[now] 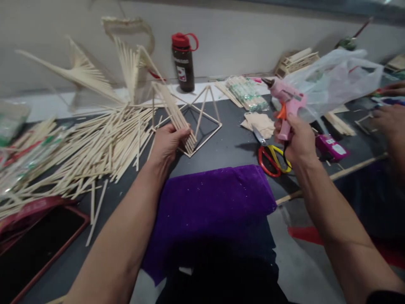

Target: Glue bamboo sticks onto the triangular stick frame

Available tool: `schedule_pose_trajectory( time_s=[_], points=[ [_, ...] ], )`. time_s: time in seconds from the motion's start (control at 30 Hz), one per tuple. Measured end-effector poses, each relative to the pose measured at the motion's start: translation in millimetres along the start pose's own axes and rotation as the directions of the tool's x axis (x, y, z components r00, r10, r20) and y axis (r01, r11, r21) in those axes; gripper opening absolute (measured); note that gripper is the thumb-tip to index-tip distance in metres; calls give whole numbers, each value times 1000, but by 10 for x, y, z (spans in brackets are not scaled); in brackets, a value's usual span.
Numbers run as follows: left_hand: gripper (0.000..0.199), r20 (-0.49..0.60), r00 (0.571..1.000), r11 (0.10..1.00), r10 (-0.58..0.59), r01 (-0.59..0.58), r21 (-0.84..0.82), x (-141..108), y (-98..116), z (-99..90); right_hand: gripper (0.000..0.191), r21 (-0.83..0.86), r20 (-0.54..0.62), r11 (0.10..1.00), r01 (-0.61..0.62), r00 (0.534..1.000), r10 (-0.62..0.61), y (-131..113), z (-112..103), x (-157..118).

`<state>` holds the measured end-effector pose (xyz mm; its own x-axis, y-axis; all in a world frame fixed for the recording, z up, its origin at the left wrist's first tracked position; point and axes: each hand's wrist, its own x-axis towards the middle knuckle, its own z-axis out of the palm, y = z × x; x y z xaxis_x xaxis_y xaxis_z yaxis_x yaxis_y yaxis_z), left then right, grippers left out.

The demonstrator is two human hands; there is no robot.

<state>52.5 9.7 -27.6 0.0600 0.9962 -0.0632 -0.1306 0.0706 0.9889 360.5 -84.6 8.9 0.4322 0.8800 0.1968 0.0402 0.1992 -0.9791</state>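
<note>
My left hand (171, 141) pinches the near end of a wooden stick structure (207, 137), where several sticks lie side by side in a slanted row. Its open triangular frames stand on the dark table. In my right hand (299, 137) is a pink glue gun (292, 99), held upright with its nozzle pointing to the upper left, apart from the sticks. Just below the glue gun lie scissors (268, 162) with red and yellow handles. A big pile of loose sticks (104, 143) spreads out left of my left hand.
A purple cloth (215, 202) hangs over the near table edge. Behind stand a dark bottle (183, 65) with a red lid and fanned stick models (79, 71). A phone (41, 249) lies at lower left. Another person's hand (390, 122) is at the right, near a plastic bag (344, 80).
</note>
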Motion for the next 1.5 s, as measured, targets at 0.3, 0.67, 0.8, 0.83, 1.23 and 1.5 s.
schedule_pose_trajectory(
  time_s=[0.3,0.67,0.8,0.83,1.23,1.5],
  points=[
    [23,6,1000,994,-6,6,-113,6,-46,7,30,124,405,949,-290,888,218,13,684,-524],
    [21,21,1000,993,-13,15,-118,-18,-39,27,25,-143,458,969,-202,854,246,283,699,-607],
    [20,22,1000,994,-3,5,-105,-13,-56,26,30,-298,461,953,-53,866,192,266,708,-660],
    [20,19,1000,995,2,0,-104,-14,-60,31,31,-359,461,933,12,872,166,262,708,-683],
    [19,-12,999,989,37,-38,-142,-104,-91,224,30,-535,623,482,694,710,-330,300,699,-868],
    [16,-6,999,987,35,-36,-157,-101,-87,219,31,-500,681,342,795,605,-412,316,695,-860]
  ],
)
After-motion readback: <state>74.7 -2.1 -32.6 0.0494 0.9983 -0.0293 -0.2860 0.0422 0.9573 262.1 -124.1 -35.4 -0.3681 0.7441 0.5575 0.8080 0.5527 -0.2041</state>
